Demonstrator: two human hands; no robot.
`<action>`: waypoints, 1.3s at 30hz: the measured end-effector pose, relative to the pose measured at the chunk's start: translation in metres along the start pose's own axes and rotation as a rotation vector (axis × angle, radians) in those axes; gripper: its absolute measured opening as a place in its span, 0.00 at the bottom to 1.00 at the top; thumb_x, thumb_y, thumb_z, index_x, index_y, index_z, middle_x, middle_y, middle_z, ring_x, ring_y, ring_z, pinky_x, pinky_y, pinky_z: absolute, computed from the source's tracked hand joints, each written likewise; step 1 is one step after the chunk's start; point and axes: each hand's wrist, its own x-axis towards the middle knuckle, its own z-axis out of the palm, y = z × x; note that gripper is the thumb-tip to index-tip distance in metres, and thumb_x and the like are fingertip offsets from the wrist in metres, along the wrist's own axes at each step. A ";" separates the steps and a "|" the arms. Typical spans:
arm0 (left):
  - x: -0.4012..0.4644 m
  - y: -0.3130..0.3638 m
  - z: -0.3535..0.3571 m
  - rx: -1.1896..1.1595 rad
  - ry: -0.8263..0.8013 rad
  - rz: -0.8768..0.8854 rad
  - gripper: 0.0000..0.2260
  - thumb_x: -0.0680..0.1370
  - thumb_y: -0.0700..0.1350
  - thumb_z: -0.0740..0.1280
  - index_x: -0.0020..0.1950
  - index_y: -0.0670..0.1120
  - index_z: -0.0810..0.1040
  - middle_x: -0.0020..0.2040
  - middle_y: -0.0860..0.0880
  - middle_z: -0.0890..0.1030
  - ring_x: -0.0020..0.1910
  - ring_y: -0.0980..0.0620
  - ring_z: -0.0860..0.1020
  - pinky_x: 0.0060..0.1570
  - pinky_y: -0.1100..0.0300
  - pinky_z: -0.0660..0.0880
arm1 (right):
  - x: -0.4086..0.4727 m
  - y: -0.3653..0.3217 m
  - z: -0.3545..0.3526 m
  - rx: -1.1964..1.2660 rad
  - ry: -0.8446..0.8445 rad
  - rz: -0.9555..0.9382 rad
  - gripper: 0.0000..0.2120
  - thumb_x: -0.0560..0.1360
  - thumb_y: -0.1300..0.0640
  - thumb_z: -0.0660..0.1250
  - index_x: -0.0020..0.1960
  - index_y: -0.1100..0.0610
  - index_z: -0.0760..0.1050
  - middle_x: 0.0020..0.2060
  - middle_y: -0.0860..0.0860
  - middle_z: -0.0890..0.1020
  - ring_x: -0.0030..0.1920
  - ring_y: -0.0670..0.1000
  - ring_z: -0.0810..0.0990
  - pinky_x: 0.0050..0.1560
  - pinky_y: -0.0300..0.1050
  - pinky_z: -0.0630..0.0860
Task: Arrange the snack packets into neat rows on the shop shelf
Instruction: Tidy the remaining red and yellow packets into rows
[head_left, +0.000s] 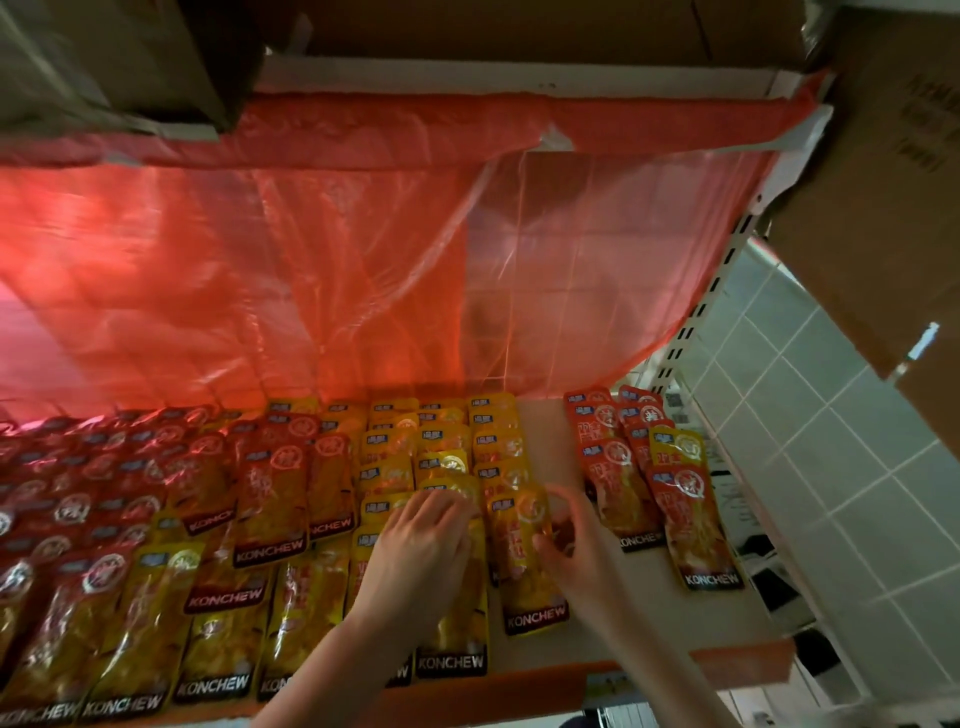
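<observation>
Yellow snack packets (441, 452) lie in overlapping rows across the middle of the shelf (543, 431). Red packets (104, 488) fill the left part, and a short red row (618, 467) lies at the right with one yellow packet (680, 447) among it. My left hand (421, 551) rests flat on the yellow rows, fingers relaxed. My right hand (569, 540) pinches the right edge of the front yellow packet (524, 561) in the rightmost yellow row.
Red translucent plastic sheeting (363, 270) hangs behind the packets. Cardboard boxes (883, 182) sit above and to the right. A perforated shelf upright (696, 317) and a white tiled wall (810, 426) lie to the right. Bare shelf shows between the yellow and right red rows.
</observation>
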 end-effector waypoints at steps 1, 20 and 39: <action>-0.002 -0.002 0.001 0.013 -0.008 0.000 0.17 0.64 0.40 0.78 0.52 0.47 0.80 0.48 0.53 0.81 0.48 0.53 0.80 0.46 0.59 0.78 | -0.002 0.000 0.002 -0.011 -0.012 -0.003 0.16 0.73 0.67 0.66 0.59 0.60 0.69 0.38 0.49 0.73 0.37 0.36 0.76 0.36 0.27 0.69; -0.020 -0.019 0.000 0.188 -0.166 0.172 0.39 0.54 0.63 0.77 0.61 0.51 0.73 0.61 0.51 0.77 0.58 0.49 0.77 0.53 0.52 0.76 | -0.024 0.007 0.012 -0.475 0.037 -0.229 0.16 0.76 0.48 0.58 0.60 0.54 0.72 0.55 0.48 0.72 0.52 0.48 0.72 0.50 0.44 0.74; -0.015 -0.020 0.003 0.135 -0.123 0.093 0.21 0.67 0.52 0.75 0.58 0.51 0.76 0.58 0.50 0.77 0.58 0.48 0.77 0.50 0.51 0.77 | -0.025 0.001 0.009 -0.522 0.050 -0.229 0.15 0.77 0.46 0.58 0.60 0.51 0.70 0.54 0.47 0.73 0.52 0.47 0.71 0.49 0.42 0.72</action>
